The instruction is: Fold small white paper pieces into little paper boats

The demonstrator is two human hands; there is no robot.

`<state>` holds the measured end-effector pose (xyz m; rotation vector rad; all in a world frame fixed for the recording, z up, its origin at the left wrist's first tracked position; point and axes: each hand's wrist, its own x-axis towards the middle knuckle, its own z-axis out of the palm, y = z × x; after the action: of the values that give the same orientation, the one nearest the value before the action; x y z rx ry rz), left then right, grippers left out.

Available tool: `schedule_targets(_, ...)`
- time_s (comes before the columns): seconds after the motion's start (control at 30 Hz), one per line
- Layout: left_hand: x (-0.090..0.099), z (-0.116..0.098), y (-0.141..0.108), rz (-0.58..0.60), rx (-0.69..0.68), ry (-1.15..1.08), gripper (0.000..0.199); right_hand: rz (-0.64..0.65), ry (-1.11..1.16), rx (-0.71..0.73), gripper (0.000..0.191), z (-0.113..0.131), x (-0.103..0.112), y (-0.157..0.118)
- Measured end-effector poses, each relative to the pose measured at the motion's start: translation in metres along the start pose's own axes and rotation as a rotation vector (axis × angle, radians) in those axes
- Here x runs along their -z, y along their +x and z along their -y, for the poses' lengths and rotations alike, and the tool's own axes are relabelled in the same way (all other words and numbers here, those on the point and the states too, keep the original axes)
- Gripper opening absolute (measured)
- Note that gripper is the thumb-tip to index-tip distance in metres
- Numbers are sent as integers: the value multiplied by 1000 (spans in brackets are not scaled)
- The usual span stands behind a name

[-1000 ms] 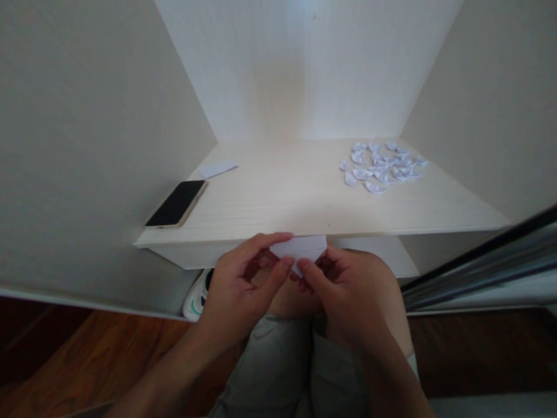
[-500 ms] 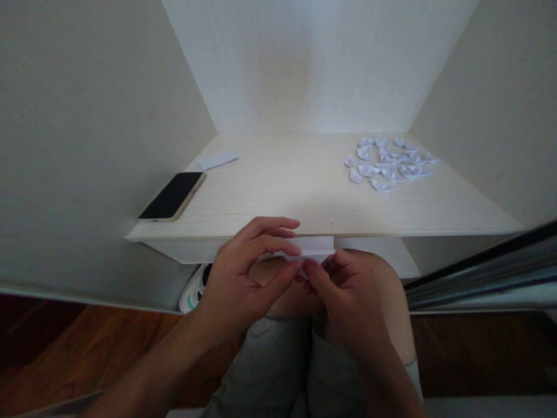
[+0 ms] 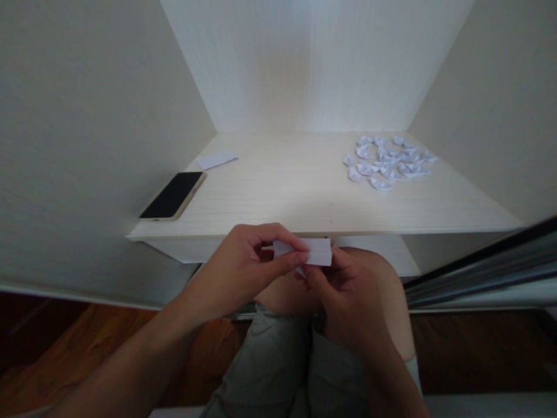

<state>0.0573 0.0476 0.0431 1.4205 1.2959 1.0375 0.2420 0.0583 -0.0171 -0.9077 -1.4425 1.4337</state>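
Between both hands, just in front of the desk edge and above my knees, is a small folded piece of white paper (image 3: 319, 251) with a lengthwise crease. My left hand (image 3: 256, 255) pinches it between thumb and forefinger near its middle. The thumb of my right hand (image 3: 335, 278) presses its lower edge, with the other fingers curled behind and partly hidden. A small pointed corner of paper shows below the left thumb.
Several small folded white paper pieces (image 3: 387, 165) lie grouped at the right of the white desk (image 3: 278, 186). A flat paper strip (image 3: 217, 159) and a dark-screened phone (image 3: 173, 196) lie at the left. Side panels (image 3: 491, 116) close in the desk.
My left thumb and forefinger have come together on the paper, where the fingers were spread above it before. The paper's upper flap now looks flatter. My right hand has barely moved.
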Motion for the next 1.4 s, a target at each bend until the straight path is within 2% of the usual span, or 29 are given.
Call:
schedule_targets(0.23,-4,-1,-3,-105,-73,59,9,46,-88,21,16,9,5,-3)
schedule_targets(0.37,-9,-5,-7,-198,-145,77,26,-59,-84,51,12,19,4,-3)
schedule_targets(0.57,-9,-8,-14,-162,-80,40,53,-152,-159,86,9,26,6,2)
schedule_targets(0.73,-12,1,-15,-189,23,-157,44,-246,-1,67,5,18,4,3)
schedule_targets(0.87,-20,8,-14,-232,73,-270,32,-266,62,58,14,12,2,3)
schedule_targets(1.0,-25,11,-14,-275,87,-359,32,-276,90,54,23,11,1,3)
schedule_targets(1.2,-25,6,-15,-371,8,-251,33,-224,-38,8,27,18,5,3)
schedule_targets(1.4,-25,5,-17,-374,-6,-190,38,-166,-118,-48,25,21,11,4)
